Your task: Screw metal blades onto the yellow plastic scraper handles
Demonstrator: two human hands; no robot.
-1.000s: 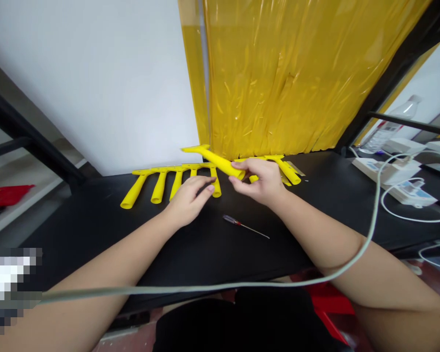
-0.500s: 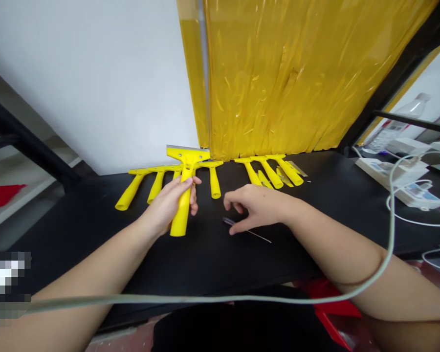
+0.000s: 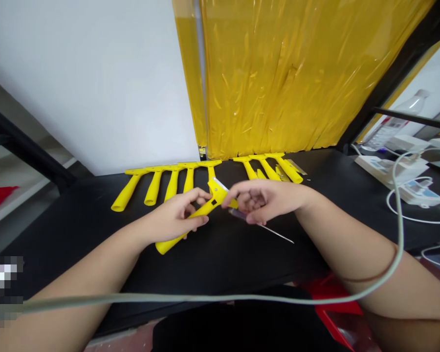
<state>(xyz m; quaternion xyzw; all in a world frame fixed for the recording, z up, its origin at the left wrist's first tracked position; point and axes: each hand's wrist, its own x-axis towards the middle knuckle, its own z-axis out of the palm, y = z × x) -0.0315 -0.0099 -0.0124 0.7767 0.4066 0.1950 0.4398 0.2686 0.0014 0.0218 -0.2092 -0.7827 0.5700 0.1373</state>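
Observation:
A yellow scraper [image 3: 176, 238] is tilted, its handle toward me at lower left and its head up at right. My left hand [image 3: 178, 212] is closed around its handle from the left. My right hand [image 3: 258, 198] is curled around a screwdriver [image 3: 278, 234], whose thin shaft points down to the right, away from the scraper. The fingertips of that hand reach the scraper's head and cover part of it. Behind, several more yellow scrapers [image 3: 152, 188] lie in a row at left, and three others [image 3: 269, 168] lie at right.
Small yellow pieces and a metal blade [image 3: 297, 167] lie by the right-hand scrapers on the black table [image 3: 205, 274]. White boxes [image 3: 420, 193] with cables and a plastic bottle [image 3: 396, 122] stand at far right. A pale cable [image 3: 242, 297] crosses in front of my arms.
My right hand has picked up the screwdriver from the table and moved to the scraper's head. My left hand has tilted the scraper to the right and lowered it.

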